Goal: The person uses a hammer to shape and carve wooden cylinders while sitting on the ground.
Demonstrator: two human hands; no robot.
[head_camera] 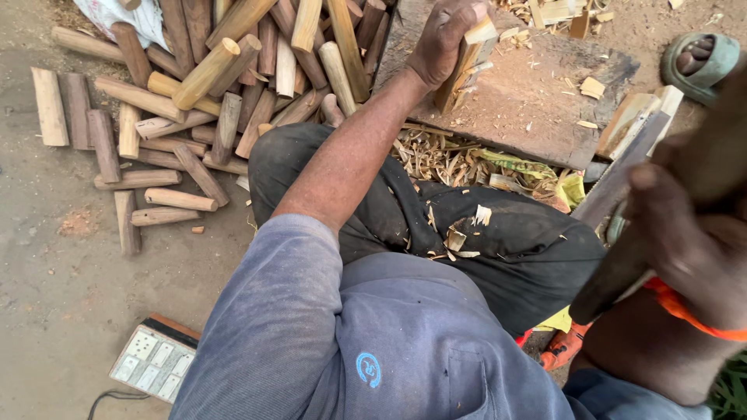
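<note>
Left hand [442, 37]: fingers closed around the top of a pale, partly squared wooden billet [467, 66], held upright on end.

Billet: stands on the dark, worn wooden chopping block [537, 101], near its far left corner. Its faces are freshly cut and light; a thin sliver hangs loose along one side.

Right hand [692, 241]: raised close to the camera on the right, fingers wrapped tight around the dark wooden handle of a flat-bladed chopping tool [622, 175]. The grey blade slants up towards the block's right edge. An orange band [689, 311] circles the wrist.

Progress, as judged: the billet looks part-trimmed, with shaping left to do. Pale shavings [443, 159] heaped against the block's near edge and scattered on the dark trousers [498, 233] suggest much cutting done. A large pile of round brown wooden sticks [210, 85] lies on the bare earth left of the block, seemingly unworked; trimmed pale pieces [638, 113] rest at the block's right edge.

Packages and labels: a white rectangular switch-and-socket board [156, 359] with a brown edge lies on the ground at lower left. A white sack [117, 15] with red print shows at the top left, mostly under the sticks. A round blue emblem marks the grey-blue shirt [369, 369].

Also: a sandalled foot [696, 62] of another person, top right.
</note>
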